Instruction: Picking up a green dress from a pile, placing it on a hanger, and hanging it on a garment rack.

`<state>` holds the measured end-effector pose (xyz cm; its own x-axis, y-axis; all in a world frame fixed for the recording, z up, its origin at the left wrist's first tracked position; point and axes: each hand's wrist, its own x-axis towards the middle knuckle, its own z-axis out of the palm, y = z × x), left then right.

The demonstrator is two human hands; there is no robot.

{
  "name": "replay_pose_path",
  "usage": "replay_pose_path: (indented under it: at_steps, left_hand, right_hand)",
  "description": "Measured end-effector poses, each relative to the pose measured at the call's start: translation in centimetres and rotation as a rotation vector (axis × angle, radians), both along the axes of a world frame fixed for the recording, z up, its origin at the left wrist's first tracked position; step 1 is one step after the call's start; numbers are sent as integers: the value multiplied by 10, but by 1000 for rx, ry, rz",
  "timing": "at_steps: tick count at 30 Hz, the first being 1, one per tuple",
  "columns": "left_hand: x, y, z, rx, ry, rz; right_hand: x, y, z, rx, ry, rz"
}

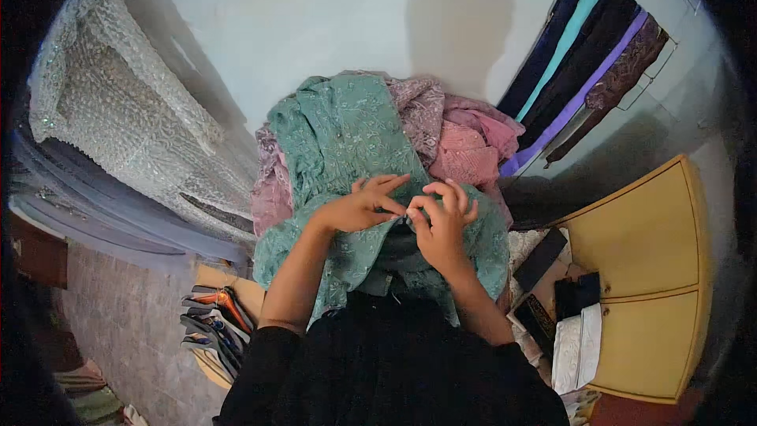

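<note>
The sea-green embroidered fabric garment (347, 142) lies draped over a heap of pink and mauve lacy cloth (465, 146), directly in front of the person and pulled down toward the chest; its lower folds spread either side of the forearms. It looks soft and limp, hanging and creasing wherever it is unsupported; the stitched pattern probably gives it some weight and a slightly rough surface, so it should not slide easily through the fingers; the embroidery could snag, so it wants gentle handling. The best hold, as far as one can judge, is a pinch along an edge or seam, with both hands close together to keep the stretch between them taut, since a one-handed grab would only bunch it.

The left hand (364, 205) is curled, its fingers bent inward and pinching a fold of the green cloth near the middle; the right hand (443, 217) is likewise closed, fingertips pressed down onto the same fold, just beside the left and nearly touching it. Something small may be held between the fingertips, but the view is too coarse to tell.

Around them: a pale silvery beaded garment (126, 118) hangs to the left; a row of dark, teal and purple cloths (583, 55) hangs on a rack to the upper right; a yellow wooden cabinet (654, 268) stands at the right.
</note>
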<state>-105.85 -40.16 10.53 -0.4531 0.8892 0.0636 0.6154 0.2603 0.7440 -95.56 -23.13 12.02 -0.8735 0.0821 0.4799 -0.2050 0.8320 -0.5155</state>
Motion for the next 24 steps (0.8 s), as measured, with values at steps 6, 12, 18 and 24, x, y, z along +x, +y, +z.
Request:
replay_pose_path:
  at_steps: [6,12,18,24]
  left_hand:
    - [9,5,0,-3,42,132]
    - [11,10,-8,92,311,314]
    - [3,9,-13,24,369,444]
    - [-17,-7,-22,-61,351,500]
  right_hand:
    - [0,-4,-10,-46,32,-35]
    - [0,-3,-24,-134,27,-11]
    - [5,-2,-18,-117,-42,22]
    - [20,-3,-4,-95,-122,83]
